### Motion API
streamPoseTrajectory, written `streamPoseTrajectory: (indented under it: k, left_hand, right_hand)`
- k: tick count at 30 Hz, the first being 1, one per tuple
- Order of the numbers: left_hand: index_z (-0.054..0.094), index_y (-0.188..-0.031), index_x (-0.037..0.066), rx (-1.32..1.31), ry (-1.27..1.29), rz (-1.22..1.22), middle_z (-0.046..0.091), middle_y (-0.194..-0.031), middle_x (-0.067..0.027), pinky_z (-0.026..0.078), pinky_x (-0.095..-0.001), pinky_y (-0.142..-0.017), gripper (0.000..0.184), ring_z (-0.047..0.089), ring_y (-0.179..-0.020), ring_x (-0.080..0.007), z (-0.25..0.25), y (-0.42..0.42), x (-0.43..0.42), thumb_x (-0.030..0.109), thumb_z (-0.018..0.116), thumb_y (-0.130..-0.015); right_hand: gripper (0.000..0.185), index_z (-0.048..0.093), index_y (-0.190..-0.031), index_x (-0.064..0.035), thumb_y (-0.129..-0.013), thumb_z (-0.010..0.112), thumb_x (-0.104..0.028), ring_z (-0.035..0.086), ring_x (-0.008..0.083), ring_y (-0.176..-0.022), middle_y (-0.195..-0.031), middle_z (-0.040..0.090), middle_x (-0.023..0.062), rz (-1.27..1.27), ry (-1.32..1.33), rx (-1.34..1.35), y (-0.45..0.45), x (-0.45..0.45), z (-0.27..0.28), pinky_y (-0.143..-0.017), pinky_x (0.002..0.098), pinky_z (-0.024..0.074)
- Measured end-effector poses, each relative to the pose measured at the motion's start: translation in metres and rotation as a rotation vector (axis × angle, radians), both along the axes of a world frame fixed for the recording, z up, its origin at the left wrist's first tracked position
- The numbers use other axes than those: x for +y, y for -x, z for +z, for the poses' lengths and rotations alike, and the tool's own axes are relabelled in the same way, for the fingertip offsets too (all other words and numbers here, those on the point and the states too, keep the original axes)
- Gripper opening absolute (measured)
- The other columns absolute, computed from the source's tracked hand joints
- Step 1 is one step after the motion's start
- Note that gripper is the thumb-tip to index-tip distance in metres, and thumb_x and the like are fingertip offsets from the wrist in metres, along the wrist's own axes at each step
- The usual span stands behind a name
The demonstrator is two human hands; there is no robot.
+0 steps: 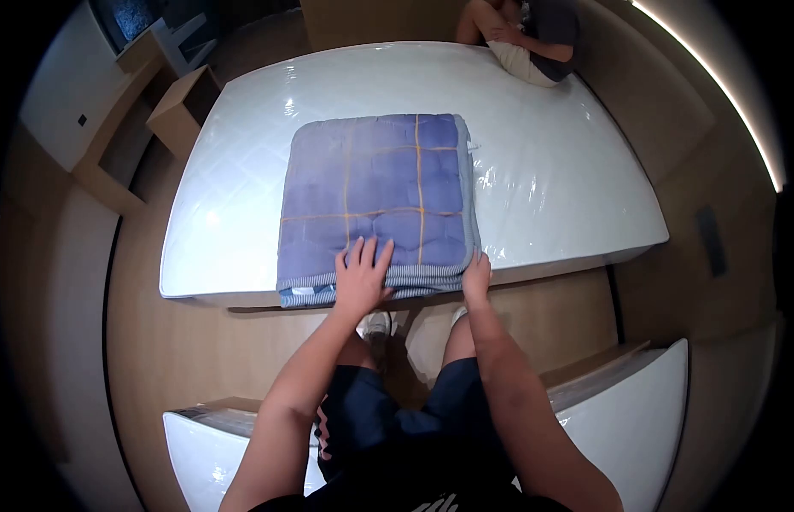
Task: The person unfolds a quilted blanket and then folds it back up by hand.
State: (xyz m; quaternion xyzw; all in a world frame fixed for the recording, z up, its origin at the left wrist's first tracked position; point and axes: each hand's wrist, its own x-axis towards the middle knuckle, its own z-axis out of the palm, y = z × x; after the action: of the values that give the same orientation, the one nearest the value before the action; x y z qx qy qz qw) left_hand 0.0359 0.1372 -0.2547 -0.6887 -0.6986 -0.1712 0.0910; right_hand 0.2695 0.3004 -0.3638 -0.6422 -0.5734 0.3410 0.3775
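A folded purple quilted pad point(384, 179) with yellow check lines and striped edging lies on a white mattress point(567, 179). Its near edge reaches the mattress's front edge, where layered folds show. My left hand point(363, 275) rests on the pad's near edge, fingers spread over the top. At the near right corner of the pad, my right hand point(476, 277) is closed round the edging; its fingertips are partly hidden.
Shiny clear plastic covers the mattress. A person point(533, 43) sits at its far right corner. Behind my legs stands another plastic-wrapped mattress point(627, 427). Wooden furniture point(183, 107) lines the left side, and a wall with a light strip point(712, 77) runs along the right.
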Motion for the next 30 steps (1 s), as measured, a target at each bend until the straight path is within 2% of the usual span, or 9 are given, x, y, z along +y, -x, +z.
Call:
streamPoseTrajectory:
  k: [5,6,9,12,15,18,20,23,30]
  left_hand:
    - [0.05,-0.139,0.016,-0.184,-0.011,0.077,0.058,-0.133,-0.0154,0.048,-0.0465,-0.091,0.085,0.058,-0.111,-0.0352,0.003,0.02,0.023,0.016,0.085,-0.061]
    - [0.057,-0.13,0.011,-0.298,-0.016,0.162,0.067,-0.117,-0.0166,0.051,-0.0462,-0.085,0.064,0.063,-0.101,-0.0383,0.021,0.016,0.019,0.01,0.077,-0.069]
    - [0.06,-0.126,0.011,-0.613,-0.057,0.219,0.067,-0.116,-0.0179,0.05,-0.0508,-0.086,0.055,0.061,-0.103,-0.0439,0.035,0.029,0.015,0.014,0.074,-0.073]
    - [0.061,-0.121,0.0,-0.808,-0.395,0.133,0.068,-0.11,-0.0215,0.05,-0.0426,-0.091,0.044,0.065,-0.1,-0.0373,0.04,0.042,-0.002,0.008,0.065,-0.077]
    - [0.059,-0.12,-0.006,-0.961,-0.625,0.107,0.067,-0.109,-0.0195,0.048,-0.0372,-0.094,0.043,0.063,-0.101,-0.028,0.109,0.048,-0.034,0.003,0.058,-0.079]
    - [0.062,-0.119,0.001,-1.284,-0.861,0.138,0.067,-0.109,-0.015,0.049,-0.0378,-0.093,0.034,0.062,-0.102,-0.0265,0.102,0.136,-0.047,0.012,0.057,-0.088]
    - [0.061,-0.121,0.002,-1.617,-0.846,0.135,0.066,-0.11,-0.0146,0.049,-0.0382,-0.093,0.036,0.062,-0.103,-0.0262,0.096,0.179,-0.069,0.016,0.057,-0.089]
    - [0.059,-0.124,0.003,-1.962,-0.721,0.166,0.065,-0.112,-0.014,0.05,-0.0387,-0.092,0.039,0.061,-0.105,-0.0257,0.055,0.207,-0.107,0.022,0.056,-0.09]
    - [0.055,-0.13,0.007,-2.294,-0.474,0.551,0.063,-0.117,-0.0127,0.05,-0.0401,-0.09,0.047,0.06,-0.109,-0.0246,-0.112,0.125,-0.187,0.036,0.056,-0.093]
  right_hand:
    - [0.058,0.055,-0.131,-0.0015,-0.098,0.053,-0.049,0.058,0.0324,-0.113,-0.124,0.064,0.0171,-0.14,0.104,0.605,0.006,-0.009,0.025,-0.099,0.0415,0.0419]
    - [0.057,0.055,-0.131,-0.0024,-0.097,0.055,-0.048,0.06,0.0302,-0.106,-0.121,0.064,0.0153,-0.175,0.208,0.705,0.005,-0.012,0.03,-0.093,0.0398,0.0446]
    - [0.053,0.054,-0.129,-0.0062,-0.096,0.061,-0.046,0.06,0.0218,-0.083,-0.11,0.065,0.0097,-0.174,0.456,0.815,-0.002,-0.026,0.041,-0.071,0.0343,0.0474]
    - [0.054,0.053,-0.127,-0.0021,-0.092,0.069,-0.041,0.056,0.0155,-0.063,-0.102,0.063,0.0075,0.062,0.397,0.765,-0.007,-0.029,0.039,-0.048,0.0254,0.0407]
    - [0.057,0.053,-0.126,-0.0004,-0.089,0.073,-0.039,0.058,0.0151,-0.073,-0.104,0.063,0.0075,0.188,0.272,0.621,-0.037,-0.033,0.049,-0.055,0.0278,0.0456]
    - [0.048,0.052,-0.128,-0.0021,-0.094,0.07,-0.03,0.056,0.0154,-0.105,-0.117,0.06,0.0075,0.15,-0.157,0.611,-0.076,-0.053,0.049,-0.088,0.0312,0.0472]
    - [0.042,0.051,-0.129,-0.0025,-0.096,0.066,-0.024,0.055,0.0171,-0.108,-0.12,0.059,0.0083,0.065,-0.104,0.701,-0.128,-0.076,0.059,-0.096,0.0318,0.0441]
    - [0.034,0.051,-0.127,-0.0027,-0.098,0.062,-0.017,0.056,0.0171,-0.108,-0.12,0.058,0.0088,-0.033,-0.183,0.896,-0.183,-0.134,0.114,-0.095,0.0322,0.0455]
    - [0.033,0.052,-0.124,-0.0039,-0.098,0.062,-0.021,0.059,0.0166,-0.105,-0.115,0.062,0.0092,-0.196,-0.087,0.74,-0.279,-0.169,0.052,-0.092,0.0317,0.049]
